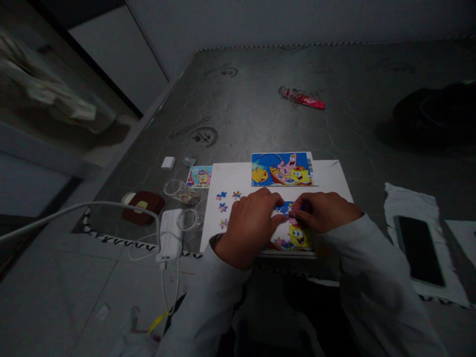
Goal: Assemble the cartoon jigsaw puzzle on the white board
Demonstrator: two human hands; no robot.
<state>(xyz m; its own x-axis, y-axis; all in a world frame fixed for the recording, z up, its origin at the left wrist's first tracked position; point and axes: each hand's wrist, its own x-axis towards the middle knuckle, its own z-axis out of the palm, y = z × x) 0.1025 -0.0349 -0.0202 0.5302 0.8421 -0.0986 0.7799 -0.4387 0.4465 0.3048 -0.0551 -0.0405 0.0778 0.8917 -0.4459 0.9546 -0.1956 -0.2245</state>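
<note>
A partly assembled jigsaw puzzle [302,238] with a yellow cartoon figure and blue background lies on a white board [232,173]. My left hand [251,223] rests over its left side, thumb and forefinger apart around a blue part. At the puzzle's upper right, my right hand [323,210] is closed in a pinch on what looks like a puzzle piece, mostly covered by the fingertips. Several loose puzzle pieces [222,207] lie on the board left of my left hand. Just beyond both hands is a reference picture card [281,169] of the cartoon scene.
Left of the board are a clear jar [182,191] of pieces, a second card [200,176], a white power bank [171,233] with cables and a brown case [143,208]. A phone [419,250] lies on white cloth at right. A red packet [303,98] lies farther back.
</note>
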